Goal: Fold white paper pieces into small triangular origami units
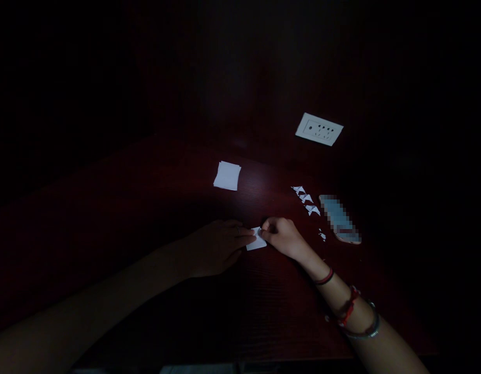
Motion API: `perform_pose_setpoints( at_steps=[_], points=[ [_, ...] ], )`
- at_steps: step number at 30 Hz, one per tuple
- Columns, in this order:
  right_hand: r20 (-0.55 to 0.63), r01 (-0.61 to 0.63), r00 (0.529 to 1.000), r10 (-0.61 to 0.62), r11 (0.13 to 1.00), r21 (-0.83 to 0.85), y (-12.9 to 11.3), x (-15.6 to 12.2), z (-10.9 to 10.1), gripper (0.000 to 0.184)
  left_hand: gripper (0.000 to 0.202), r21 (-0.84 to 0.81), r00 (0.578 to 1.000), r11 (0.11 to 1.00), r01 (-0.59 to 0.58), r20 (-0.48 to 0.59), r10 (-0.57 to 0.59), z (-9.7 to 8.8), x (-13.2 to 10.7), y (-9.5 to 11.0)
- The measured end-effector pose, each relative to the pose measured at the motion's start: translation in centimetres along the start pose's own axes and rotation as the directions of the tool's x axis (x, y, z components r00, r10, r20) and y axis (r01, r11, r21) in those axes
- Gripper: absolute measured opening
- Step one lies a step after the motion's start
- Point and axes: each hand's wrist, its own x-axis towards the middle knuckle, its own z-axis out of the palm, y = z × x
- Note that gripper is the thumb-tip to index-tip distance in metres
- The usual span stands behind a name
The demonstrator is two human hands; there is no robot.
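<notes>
A dark red wooden table (147, 208) fills the view, dim all round; a small stack of white paper squares (227, 175) lies toward its far side; to the right, three folded paper shapes (306, 199) sit in a slanting row, a tiny scrap (322, 235) nearer; just beside them lies a phone (339, 218); a white socket plate (319, 129) shows behind.

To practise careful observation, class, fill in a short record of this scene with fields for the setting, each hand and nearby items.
Setting: dim room, dark red table
Left hand: flat, fingers pressing down small white paper
Right hand: fingers curled, pinching that paper's right edge
Right forearm: bracelets
Beyond hands: stack of white paper squares
Right of hands: folded paper pieces, phone
Wall: socket plate
</notes>
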Motion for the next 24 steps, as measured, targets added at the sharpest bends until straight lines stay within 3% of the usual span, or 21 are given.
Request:
perform_pose_setpoints(
  at_steps=[11, 15, 20, 24],
  points=[
    [-0.08, 0.045, 0.996, -0.04, 0.997, 0.068, 0.3, 0.1, -0.1, 0.008, 0.036, -0.001, 1.0, 1.0, -0.02, -0.012, 0.02, 0.1, 0.0, -0.1],
    [-0.121, 0.164, 0.98, -0.16, 0.986, 0.028, 0.6, -0.4, -0.6, 0.009, 0.036, 0.0, 1.0, 1.0, -0.006, -0.021, 0.006, 0.0, 0.0, 0.0],
    [0.021, 0.464, 0.886, -0.464, 0.885, -0.045, 0.8, -1.3, -1.8, 0.019, 0.037, -0.001, 0.999, 1.0, -0.014, -0.039, 0.014, 0.1, -0.3, 0.0],
    [0.145, 0.554, 0.831, -0.537, 0.822, -0.132, 0.7, -1.7, -2.2, 0.028, 0.037, 0.002, 0.999, 1.0, -0.012, -0.037, 0.012, 0.1, -0.3, 0.0]
  ],
)
